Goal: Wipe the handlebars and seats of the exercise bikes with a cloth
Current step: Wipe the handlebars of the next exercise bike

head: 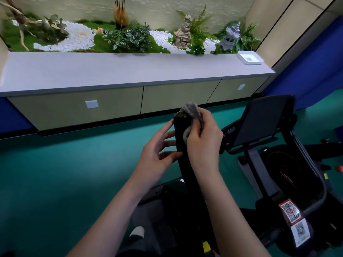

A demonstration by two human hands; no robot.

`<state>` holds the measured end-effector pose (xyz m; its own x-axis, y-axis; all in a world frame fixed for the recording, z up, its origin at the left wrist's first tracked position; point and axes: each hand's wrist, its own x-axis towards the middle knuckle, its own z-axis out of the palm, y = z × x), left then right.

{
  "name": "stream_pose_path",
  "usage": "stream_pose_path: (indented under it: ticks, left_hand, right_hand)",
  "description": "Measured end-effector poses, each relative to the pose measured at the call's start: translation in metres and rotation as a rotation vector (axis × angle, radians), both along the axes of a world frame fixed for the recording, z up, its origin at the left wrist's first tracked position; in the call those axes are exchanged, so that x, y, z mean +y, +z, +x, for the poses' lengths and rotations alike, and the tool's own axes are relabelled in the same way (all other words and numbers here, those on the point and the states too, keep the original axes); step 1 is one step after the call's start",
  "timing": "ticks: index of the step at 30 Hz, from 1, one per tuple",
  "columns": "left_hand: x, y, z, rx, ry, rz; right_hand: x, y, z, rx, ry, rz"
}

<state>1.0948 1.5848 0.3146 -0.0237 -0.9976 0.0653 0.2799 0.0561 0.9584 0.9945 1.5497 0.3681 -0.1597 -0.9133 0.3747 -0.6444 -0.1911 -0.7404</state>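
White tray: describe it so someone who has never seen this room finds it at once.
Start at the long pale counter below the planter of pebbles and ferns. Follow it to its right end, in front of the grey pagoda ornament. The white tray lies there: flat, shallow and rectangular, unlike the plants and ornaments behind it.

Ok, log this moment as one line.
phase: wiping | right hand: grips grey cloth against black handlebar | left hand: touches black handlebar
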Motion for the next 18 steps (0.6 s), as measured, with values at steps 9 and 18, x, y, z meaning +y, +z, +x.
stream_pose_path:
  ticks: [9,18]
  left_hand:
    - [0.0,-0.003,-0.001,-0.036,0.043,-0.025]
    - [-0.003,-0.005,0.0,-0.046,0.01,-0.013]
  right_hand:
    - [0.004,-0.017,-0.023,-0.166,0.193,0.32]
    - [0.06,-0.029,-0.052,-0.036,0.191,0.408]
